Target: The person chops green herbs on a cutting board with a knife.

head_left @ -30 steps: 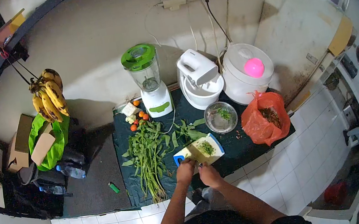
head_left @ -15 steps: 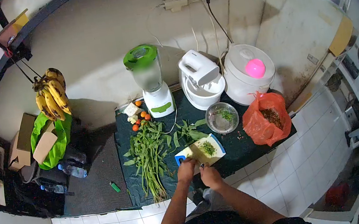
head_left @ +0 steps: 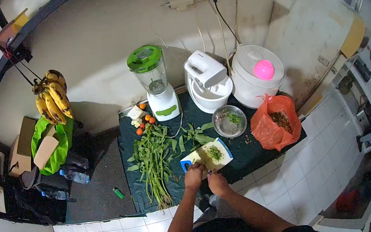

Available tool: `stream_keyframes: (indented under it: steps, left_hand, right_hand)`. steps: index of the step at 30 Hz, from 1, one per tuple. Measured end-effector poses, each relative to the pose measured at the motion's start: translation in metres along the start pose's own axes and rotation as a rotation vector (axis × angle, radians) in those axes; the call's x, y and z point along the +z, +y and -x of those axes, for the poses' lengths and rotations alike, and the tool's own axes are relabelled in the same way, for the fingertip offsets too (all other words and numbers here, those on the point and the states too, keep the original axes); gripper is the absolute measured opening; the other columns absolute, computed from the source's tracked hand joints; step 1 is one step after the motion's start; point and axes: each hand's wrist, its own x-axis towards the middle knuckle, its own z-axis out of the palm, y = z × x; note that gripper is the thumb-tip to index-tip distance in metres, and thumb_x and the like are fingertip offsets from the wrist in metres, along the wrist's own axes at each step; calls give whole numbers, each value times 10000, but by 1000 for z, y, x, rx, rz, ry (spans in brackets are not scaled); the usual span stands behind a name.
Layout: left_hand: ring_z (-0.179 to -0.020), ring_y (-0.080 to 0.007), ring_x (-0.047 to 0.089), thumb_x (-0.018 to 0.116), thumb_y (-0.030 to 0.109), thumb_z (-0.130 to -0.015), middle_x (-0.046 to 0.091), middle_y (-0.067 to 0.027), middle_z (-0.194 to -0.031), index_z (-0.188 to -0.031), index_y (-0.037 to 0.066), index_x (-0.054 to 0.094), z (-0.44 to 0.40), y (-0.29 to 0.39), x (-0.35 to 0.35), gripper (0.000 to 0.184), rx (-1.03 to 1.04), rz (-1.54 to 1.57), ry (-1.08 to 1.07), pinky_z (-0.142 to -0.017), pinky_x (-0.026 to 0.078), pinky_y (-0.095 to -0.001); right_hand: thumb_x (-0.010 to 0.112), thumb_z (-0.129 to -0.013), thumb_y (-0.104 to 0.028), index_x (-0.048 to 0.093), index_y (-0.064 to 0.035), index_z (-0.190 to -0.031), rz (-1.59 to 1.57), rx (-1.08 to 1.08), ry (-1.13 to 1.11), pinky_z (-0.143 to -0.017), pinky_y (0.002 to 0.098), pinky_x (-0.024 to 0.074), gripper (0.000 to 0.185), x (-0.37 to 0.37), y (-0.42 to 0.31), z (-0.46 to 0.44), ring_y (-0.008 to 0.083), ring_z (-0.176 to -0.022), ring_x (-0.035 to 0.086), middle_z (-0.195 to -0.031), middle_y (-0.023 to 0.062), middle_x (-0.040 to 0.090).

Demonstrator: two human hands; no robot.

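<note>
A white cutting board with blue ends [head_left: 224,158] lies near the front edge of the dark green cloth. Chopped greens [head_left: 214,153] are heaped on its right half. My right hand [head_left: 217,183] is closed at the board's front edge around a knife [head_left: 204,160], whose blade reaches forward over the board. Just left of it, my left hand [head_left: 194,176] has its fingers pressed together at the board's left part; whatever they pinch is too small to make out. Left of the board spreads a bunch of leafy greens [head_left: 155,162], with some loose leaves [head_left: 194,137] behind the board.
Behind the board stands a clear bowl [head_left: 229,121] with some chopped greens. A red plastic bag [head_left: 271,124] is to the right. Along the wall are a green-lidded blender [head_left: 155,79], a white stand mixer [head_left: 208,76] and a rice cooker [head_left: 257,75]. Bananas [head_left: 52,98] hang at left.
Both hands stay at the board's front edge, with only slight movement of the fingers. The heap of chopped greens looks the same.
</note>
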Motion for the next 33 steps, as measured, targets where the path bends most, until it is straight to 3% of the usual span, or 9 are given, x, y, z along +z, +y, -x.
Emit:
stream_keyframes:
  steps: [3, 7, 10, 13, 16, 22, 25, 28, 33]
  left_hand:
    - [-987, -312, 600, 542, 89, -761, 620, -96, -1019, -928, 72, 669, 3, -3, 6, 210, 13, 36, 23, -813, 524, -402]
    - [-976, -307, 597, 543, 101, -770, 619, -88, -1016, -934, 79, 671, 2, -8, 16, 209, -4, 35, 58, -809, 524, -399]
    - [-989, -306, 594, 542, 103, -778, 619, -87, -1034, -951, 83, 674, 0, -5, 11, 218, -24, 28, 11, -809, 524, -399]
    - [-986, -309, 601, 540, 98, -783, 621, -91, -1046, -962, 82, 672, 1, -5, 10, 223, -7, 97, 53, -799, 526, -401]
    - [-977, -311, 610, 536, 91, -787, 624, -95, -1053, -973, 80, 666, 0, -4, 6, 228, -15, 97, 15, -789, 528, -407]
    - [-948, -314, 619, 532, 89, -792, 626, -99, -1027, -946, 83, 669, -1, 0, 1, 206, -110, 146, 0, -779, 531, -411]
    - [-926, -318, 625, 529, 111, -799, 626, -99, -1009, -932, 88, 672, 1, -1, 6, 197, -56, 65, 71, -773, 533, -406]
    - [-920, -320, 628, 530, 133, -800, 627, -91, -990, -933, 97, 676, 3, -2, 6, 201, -63, 82, 73, -756, 538, -414]
    - [-889, -326, 637, 530, 139, -807, 630, -98, -960, -936, 107, 678, 0, -11, 14, 199, -80, 98, 49, -722, 539, -438]
  right_hand:
    - [461, -951, -278, 488, 46, -1046, 12, -100, 108, -720, 526, 516, 338, 8, 6, -16, 462, -812, 632, -825, 303, 627]
    - [460, -950, -262, 494, 52, -1040, 33, -175, 27, -723, 530, 514, 329, -1, 4, -14, 468, -812, 630, -834, 309, 628]
    - [461, -948, -252, 504, 66, -1023, -4, -148, -30, -717, 533, 508, 329, -20, -17, 11, 464, -808, 629, -840, 318, 626]
    - [471, -944, -252, 508, 80, -994, -34, 32, 41, -676, 522, 511, 337, 12, 1, -3, 460, -775, 633, -825, 312, 630]
    - [474, -944, -241, 504, 91, -966, -28, -186, 185, -628, 508, 511, 334, 12, 5, -12, 459, -736, 632, -783, 302, 631]
    - [467, -948, -231, 512, 86, -936, 8, -187, 84, -603, 497, 509, 320, 9, 11, -3, 446, -712, 633, -722, 292, 619]
    - [463, -951, -239, 516, 79, -937, 29, -20, 29, -601, 495, 511, 323, 23, 15, -3, 447, -710, 633, -722, 287, 620]
    - [459, -952, -247, 511, 80, -961, -50, -98, 140, -640, 503, 513, 331, 18, 11, -12, 450, -746, 634, -735, 288, 624]
    - [464, -949, -250, 476, 94, -1028, 76, -190, -11, -676, 529, 508, 353, -5, -1, -16, 469, -767, 628, -792, 303, 630]
